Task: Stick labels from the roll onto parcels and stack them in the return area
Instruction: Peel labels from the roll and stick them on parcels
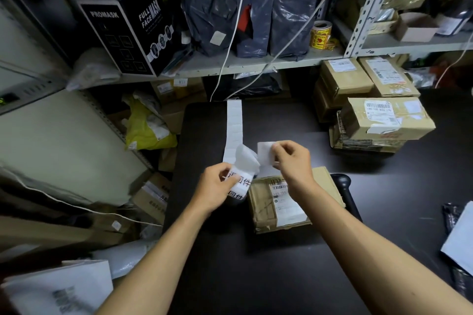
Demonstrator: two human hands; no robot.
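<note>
Both hands work above the dark counter (pixel 256 276). Left hand (pixel 217 186) fingers curled round the label strip (pixel 234 123), gripping it at the printed end; the blank backing trails away across the counter toward the shelf (pixel 256 62). Right hand (pixel 291 161) pinches 1 peeled label (pixel 265 153) between thumb and fingertips, holding it up just beside the strip, blank side showing. Parcel (pixel 266 207), a creased brown box with a white shipping slip on top, lies flat on the counter directly under the right wrist, near both hands. Black scanner (pixel 344 186) lies just right of the parcel. Stack of boxes (pixel 378 120) sits at the far right of the counter, well apart from the hands, labels facing up. Yellow sticker roll (pixel 321 33) stands on the shelf beside grey mailer bags (pixel 256 20). Black mask box (pixel 133 30) on the shelf at left. Yellow bag (pixel 146 130) sits left of the counter, below the shelf.
</note>
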